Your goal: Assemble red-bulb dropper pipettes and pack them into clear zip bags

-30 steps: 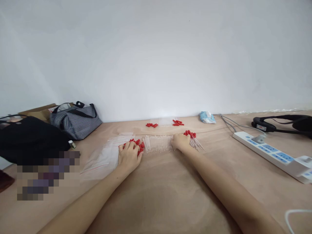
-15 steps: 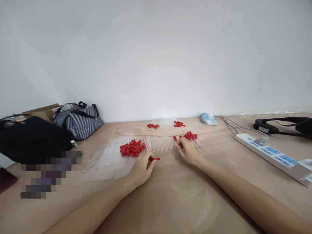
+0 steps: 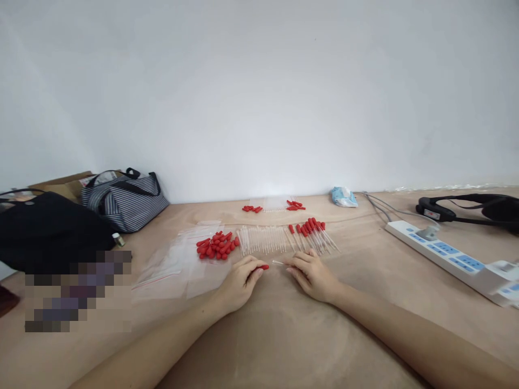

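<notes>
My left hand (image 3: 239,281) pinches a red rubber dropper bulb (image 3: 264,267) between thumb and fingers. Facing it, my right hand (image 3: 312,274) is closed on a thin clear dropper tube (image 3: 277,262), whose end points left toward the bulb; a small gap separates the two. Beyond my hands lies a row of clear dropper tubes (image 3: 263,239). To its left sits a pile of loose red bulbs (image 3: 217,246) on clear plastic bags (image 3: 170,265). Right of the row, several tubes with red bulbs on their ends (image 3: 310,227) lie fanned out.
Farther back are more red bulbs (image 3: 252,209) and tubes. A blue-and-white packet (image 3: 344,196) lies by the wall. At right are a power strip (image 3: 450,254) and a black headset (image 3: 466,208); at left, a striped bag (image 3: 130,202) and a black bag (image 3: 52,232).
My right hand has come back from the row toward my left hand, now with a clear dropper tube in its fingers. My left hand keeps the red bulb, with less of it showing.
</notes>
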Demonstrator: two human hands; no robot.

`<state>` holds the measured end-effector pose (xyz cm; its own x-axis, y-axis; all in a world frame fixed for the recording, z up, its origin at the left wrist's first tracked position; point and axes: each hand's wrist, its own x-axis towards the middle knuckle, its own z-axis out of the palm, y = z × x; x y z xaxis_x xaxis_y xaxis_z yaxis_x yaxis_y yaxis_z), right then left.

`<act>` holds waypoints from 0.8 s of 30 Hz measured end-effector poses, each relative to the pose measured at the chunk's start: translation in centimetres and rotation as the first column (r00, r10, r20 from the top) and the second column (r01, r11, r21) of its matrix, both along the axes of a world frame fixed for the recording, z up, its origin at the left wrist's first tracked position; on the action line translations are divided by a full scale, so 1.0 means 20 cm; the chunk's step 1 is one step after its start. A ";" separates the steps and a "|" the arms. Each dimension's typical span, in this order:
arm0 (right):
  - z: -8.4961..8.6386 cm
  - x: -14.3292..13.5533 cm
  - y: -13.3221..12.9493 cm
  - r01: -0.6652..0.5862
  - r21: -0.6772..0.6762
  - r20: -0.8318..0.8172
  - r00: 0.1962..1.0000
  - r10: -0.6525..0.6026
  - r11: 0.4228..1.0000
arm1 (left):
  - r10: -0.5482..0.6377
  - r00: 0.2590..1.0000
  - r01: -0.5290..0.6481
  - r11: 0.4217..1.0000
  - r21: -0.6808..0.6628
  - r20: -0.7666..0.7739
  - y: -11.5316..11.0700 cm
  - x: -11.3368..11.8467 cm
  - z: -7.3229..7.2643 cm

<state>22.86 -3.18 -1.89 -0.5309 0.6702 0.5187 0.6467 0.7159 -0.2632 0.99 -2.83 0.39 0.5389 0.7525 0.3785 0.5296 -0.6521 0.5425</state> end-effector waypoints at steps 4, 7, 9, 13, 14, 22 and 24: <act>0.01 -0.01 -0.01 -0.009 0.010 -0.004 1.000 0.009 1.000 | 0.001 1.000 -0.001 1.000 -0.019 0.008 0.00 0.01 0.00; 0.02 -0.03 -0.02 -0.008 0.016 -0.004 1.000 0.008 1.000 | 0.004 1.000 -0.003 0.999 -0.046 0.028 0.00 0.01 0.01; 0.02 -0.04 -0.02 -0.011 0.025 -0.006 1.000 0.011 1.000 | 0.011 0.999 -0.007 0.997 -0.074 0.051 0.00 0.01 0.00; 0.02 -0.06 -0.03 -0.020 0.029 -0.016 1.000 0.020 0.999 | 0.021 0.996 -0.009 0.992 -0.128 0.088 0.02 0.01 -0.01; 0.02 -0.06 -0.03 -0.027 0.026 -0.018 0.999 0.028 0.999 | 0.022 0.996 -0.010 0.991 -0.132 0.092 0.02 0.01 -0.01; 0.05 -0.03 -0.02 -0.118 0.036 0.086 0.990 0.115 0.992 | -0.023 1.000 0.023 0.997 -0.068 0.006 -0.03 0.01 0.02; 0.06 -0.02 -0.01 -0.126 0.076 0.133 0.984 0.116 0.989 | -0.050 0.998 0.048 0.997 -0.056 -0.032 -0.04 0.02 0.02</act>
